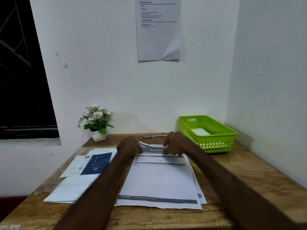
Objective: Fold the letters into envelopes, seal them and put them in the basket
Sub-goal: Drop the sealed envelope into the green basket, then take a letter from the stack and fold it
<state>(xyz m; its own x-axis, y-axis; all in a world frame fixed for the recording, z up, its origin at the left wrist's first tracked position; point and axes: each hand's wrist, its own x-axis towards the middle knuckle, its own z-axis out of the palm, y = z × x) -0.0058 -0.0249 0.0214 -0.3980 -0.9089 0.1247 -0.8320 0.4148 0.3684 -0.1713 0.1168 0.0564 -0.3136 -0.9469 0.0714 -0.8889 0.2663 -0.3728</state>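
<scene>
A stack of printed letters [159,180] lies in the middle of the wooden desk. Both my hands are at its far edge. My left hand [128,146] pinches the top sheet's far left corner, which is lifted and curling. My right hand [176,143] grips the same sheet's far edge to the right. A pile of white envelopes [73,188] lies to the left, with a blue and white packet [89,164] on top of it. The green basket [221,143] stands at the back right with something white inside.
A small pot of white flowers [97,123] stands at the back left of the desk. A pen [153,136] lies along the wall behind my hands. A printed sheet [158,29] hangs on the wall. Walls close the desk at the back and right.
</scene>
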